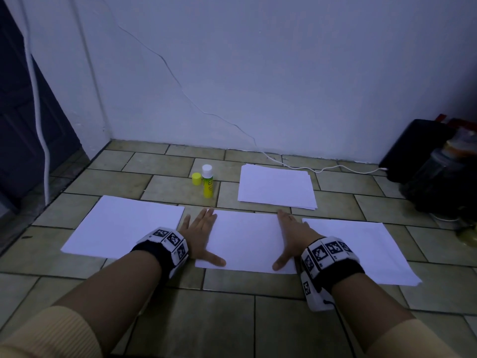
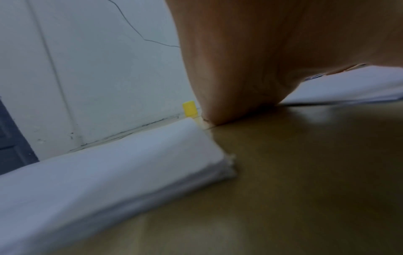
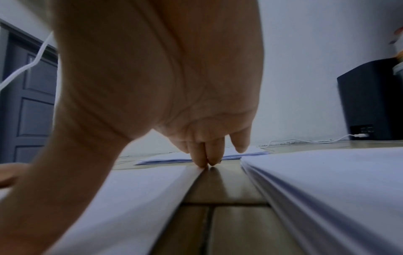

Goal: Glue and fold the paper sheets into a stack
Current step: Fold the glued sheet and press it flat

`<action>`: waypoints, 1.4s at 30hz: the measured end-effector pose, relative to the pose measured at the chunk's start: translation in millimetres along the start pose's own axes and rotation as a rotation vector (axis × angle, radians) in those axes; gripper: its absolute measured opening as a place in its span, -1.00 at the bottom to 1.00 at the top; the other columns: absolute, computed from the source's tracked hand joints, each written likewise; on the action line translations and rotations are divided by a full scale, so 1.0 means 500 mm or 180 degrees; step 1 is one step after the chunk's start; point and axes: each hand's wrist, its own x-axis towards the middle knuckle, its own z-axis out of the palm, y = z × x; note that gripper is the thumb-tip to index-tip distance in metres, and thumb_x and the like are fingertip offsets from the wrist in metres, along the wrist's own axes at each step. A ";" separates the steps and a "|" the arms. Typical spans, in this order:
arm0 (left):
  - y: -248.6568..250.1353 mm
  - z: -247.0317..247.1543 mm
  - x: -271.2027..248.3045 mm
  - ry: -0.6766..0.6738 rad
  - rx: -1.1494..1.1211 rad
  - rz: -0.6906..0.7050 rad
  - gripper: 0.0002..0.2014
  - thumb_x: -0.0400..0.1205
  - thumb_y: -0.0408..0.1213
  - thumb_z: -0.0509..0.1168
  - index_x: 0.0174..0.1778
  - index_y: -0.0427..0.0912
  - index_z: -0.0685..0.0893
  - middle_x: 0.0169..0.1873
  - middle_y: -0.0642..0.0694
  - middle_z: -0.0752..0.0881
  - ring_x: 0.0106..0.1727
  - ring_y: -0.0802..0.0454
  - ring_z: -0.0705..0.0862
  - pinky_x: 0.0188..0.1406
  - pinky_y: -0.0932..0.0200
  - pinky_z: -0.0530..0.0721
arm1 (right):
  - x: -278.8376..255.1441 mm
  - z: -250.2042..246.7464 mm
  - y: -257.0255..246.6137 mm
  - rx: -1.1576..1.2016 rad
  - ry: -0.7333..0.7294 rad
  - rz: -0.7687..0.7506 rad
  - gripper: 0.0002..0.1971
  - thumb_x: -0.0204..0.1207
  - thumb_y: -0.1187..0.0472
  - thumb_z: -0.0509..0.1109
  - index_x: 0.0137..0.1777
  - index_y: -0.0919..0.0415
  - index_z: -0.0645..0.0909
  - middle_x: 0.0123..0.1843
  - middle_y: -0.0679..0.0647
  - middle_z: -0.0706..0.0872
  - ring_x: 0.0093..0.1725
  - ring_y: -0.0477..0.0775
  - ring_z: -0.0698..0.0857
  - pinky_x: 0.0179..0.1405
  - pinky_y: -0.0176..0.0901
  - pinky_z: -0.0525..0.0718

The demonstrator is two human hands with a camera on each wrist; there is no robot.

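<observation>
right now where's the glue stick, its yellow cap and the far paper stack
yellow glue stick with white tip (image 1: 207, 184), head view, on its yellow body
loose yellow plastic cap (image 1: 196, 179), head view, on its side
far stack of white paper sheets (image 1: 276, 187), head view, top sheet's middle

Tiled floor (image 1: 232, 319) bears paper sheets (image 1: 247, 241), glue stick (image 1: 207, 182).

Three sheets lie in a row on the floor (image 1: 232, 319): left sheet (image 1: 124, 226) at nine o'clock, middle sheet (image 1: 247, 241), right sheet (image 1: 361, 249) at three. Glue (image 1: 207, 182) at twelve, stack (image 1: 277, 187) at one.
</observation>
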 end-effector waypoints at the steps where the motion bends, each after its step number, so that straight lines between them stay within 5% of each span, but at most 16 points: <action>1: -0.002 0.002 0.003 -0.0005 0.0018 0.0007 0.75 -0.47 0.79 -0.29 0.65 -0.19 -0.39 0.64 -0.11 -0.41 0.66 -0.04 -0.40 0.57 -0.20 -0.38 | -0.003 0.000 -0.001 0.0034 0.0046 -0.0003 0.45 0.07 -0.09 0.73 0.68 0.18 -0.32 0.73 0.08 -0.10 0.70 0.17 -0.06 0.63 0.15 -0.16; 10: -0.003 0.006 0.004 0.0034 0.0052 0.0026 0.77 -0.51 0.78 -0.30 0.66 -0.16 -0.38 0.65 -0.10 -0.40 0.66 -0.06 -0.39 0.57 -0.23 -0.36 | -0.032 -0.001 -0.003 0.0611 0.0144 -0.0316 0.45 0.07 0.06 0.76 0.68 0.04 -0.35 0.66 0.10 0.24 0.62 0.17 0.20 0.62 0.11 0.15; 12: -0.001 0.004 0.002 0.0025 0.0053 0.0019 0.76 -0.51 0.78 -0.31 0.65 -0.16 -0.38 0.65 -0.10 -0.40 0.66 -0.05 -0.39 0.57 -0.22 -0.35 | -0.036 0.003 0.003 0.1238 0.0207 -0.0495 0.47 0.07 0.10 0.77 0.67 -0.03 -0.38 0.65 -0.01 0.20 0.60 0.09 0.25 0.53 -0.08 0.30; 15: 0.002 0.002 -0.002 0.0024 0.0046 0.0002 0.76 -0.50 0.78 -0.32 0.65 -0.17 -0.39 0.65 -0.11 -0.41 0.66 -0.06 -0.39 0.57 -0.23 -0.35 | -0.045 0.020 0.009 0.2056 0.0664 -0.0624 0.39 0.12 0.06 0.74 0.67 -0.12 -0.32 0.69 -0.09 0.04 0.65 -0.02 0.10 0.56 -0.09 0.23; 18: 0.002 0.001 -0.003 -0.0016 0.0049 -0.0002 0.75 -0.49 0.79 -0.31 0.64 -0.18 -0.41 0.64 -0.12 -0.43 0.65 -0.07 -0.41 0.57 -0.22 -0.37 | -0.050 0.044 0.017 0.2449 0.1209 -0.0484 0.07 0.26 0.15 0.68 0.67 -0.06 0.06 0.62 -0.08 0.26 0.59 -0.01 0.27 0.55 0.05 0.35; 21: 0.002 0.001 -0.004 -0.0024 0.0046 -0.0023 0.75 -0.48 0.79 -0.31 0.62 -0.21 -0.47 0.62 -0.13 -0.46 0.65 -0.07 -0.43 0.57 -0.21 -0.36 | -0.057 0.060 0.023 0.2806 0.0990 -0.0392 -0.45 0.36 0.31 0.60 0.34 -0.01 0.60 0.40 -0.01 0.59 0.42 0.05 0.54 0.42 -0.01 0.53; 23: 0.003 0.001 -0.006 -0.0032 0.0057 -0.0044 0.75 -0.48 0.79 -0.33 0.59 -0.25 -0.51 0.61 -0.16 -0.49 0.65 -0.09 -0.43 0.58 -0.22 -0.34 | -0.063 0.067 0.024 0.2768 0.0772 -0.0462 -0.61 0.39 0.34 0.56 0.18 0.00 0.70 0.31 0.02 0.67 0.32 0.03 0.62 0.35 -0.11 0.59; 29: 0.012 0.004 -0.003 0.0159 -0.0187 -0.0192 0.63 -0.28 0.78 -0.38 0.62 -0.26 -0.45 0.63 -0.13 -0.44 0.66 0.00 -0.39 0.60 -0.13 -0.32 | -0.082 0.033 0.039 0.2626 0.1109 -0.0644 -0.61 0.41 0.43 0.52 0.17 0.04 0.73 0.19 -0.06 0.71 0.20 -0.13 0.65 0.21 -0.38 0.59; 31: 0.017 0.004 -0.002 0.0250 -0.0253 -0.0280 0.45 -0.09 0.65 -0.32 0.65 -0.21 -0.39 0.65 -0.11 -0.41 0.66 0.01 -0.39 0.61 -0.12 -0.31 | -0.086 0.001 0.053 0.2684 0.1373 -0.0742 -0.58 0.40 0.48 0.51 0.14 0.00 0.71 0.16 -0.06 0.72 0.12 -0.20 0.66 0.07 -0.54 0.56; 33: 0.019 0.005 -0.001 0.0229 -0.0142 -0.0276 0.45 -0.11 0.63 -0.28 0.65 -0.20 -0.38 0.63 -0.11 -0.44 0.65 -0.01 -0.42 0.60 -0.12 -0.32 | -0.083 -0.037 0.067 0.2730 0.1642 -0.0778 -0.56 0.40 0.52 0.49 0.14 0.00 0.70 0.12 -0.05 0.72 -0.03 -0.30 0.65 -0.13 -0.61 0.54; 36: 0.019 0.005 -0.003 0.0138 -0.0008 -0.0259 0.53 -0.19 0.67 -0.26 0.64 -0.21 -0.40 0.61 -0.12 -0.48 0.64 -0.04 -0.44 0.60 -0.13 -0.34 | -0.060 -0.086 0.084 0.3031 0.1873 -0.0703 -0.55 0.43 0.55 0.44 0.20 0.07 0.67 0.10 0.04 0.72 -0.16 -0.20 0.64 -0.34 -0.55 0.59; 42: 0.020 0.003 -0.002 0.0109 0.0005 -0.0356 0.33 0.14 0.55 -0.04 0.65 -0.23 -0.39 0.63 -0.13 -0.45 0.65 -0.04 -0.42 0.60 -0.12 -0.33 | 0.061 -0.150 0.103 0.2905 0.1763 -0.0381 -0.55 0.45 0.56 0.41 0.34 0.28 0.63 0.24 0.17 0.65 0.07 0.04 0.62 -0.06 -0.29 0.62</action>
